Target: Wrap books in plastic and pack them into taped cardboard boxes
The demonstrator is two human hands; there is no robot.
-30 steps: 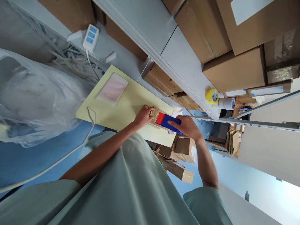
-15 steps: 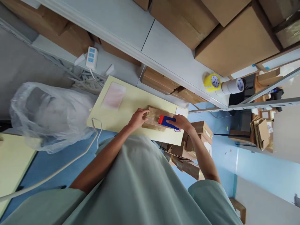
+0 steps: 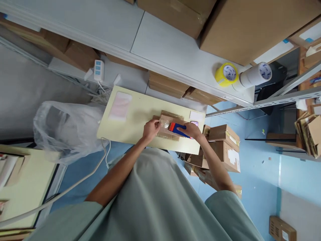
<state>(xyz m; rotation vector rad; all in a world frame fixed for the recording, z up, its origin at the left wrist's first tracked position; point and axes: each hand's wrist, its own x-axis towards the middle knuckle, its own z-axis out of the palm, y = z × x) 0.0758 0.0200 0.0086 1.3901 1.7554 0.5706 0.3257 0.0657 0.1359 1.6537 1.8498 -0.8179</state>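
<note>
A small cardboard box [image 3: 173, 116] with strips of clear tape lies on the cream table in front of me. My right hand [image 3: 192, 130] is wrapped around a blue and red tape dispenser [image 3: 180, 129], whose red end rests over the middle of the box. Shiny clear tape shows just left of that red end. At the box's left end, my left hand [image 3: 150, 129] is closed, its curled fingertips gripping the edge. Whether a tape end is also between those fingers, I cannot make out.
A phone [image 3: 194, 124] and a white paper [image 3: 196, 115] lie at the table's right end, a pinkish sheet [image 3: 120, 105] at its left. Tape rolls [image 3: 226, 74] stand on the grey shelf. Cartons [image 3: 224, 137] are piled right; a plastic bag [image 3: 67, 130] and a cable [image 3: 82, 179] are left.
My left fingers have gone from spread on the box to curled in at its left end. The dispenser stays at about the same place on the box. My view has shifted.
</note>
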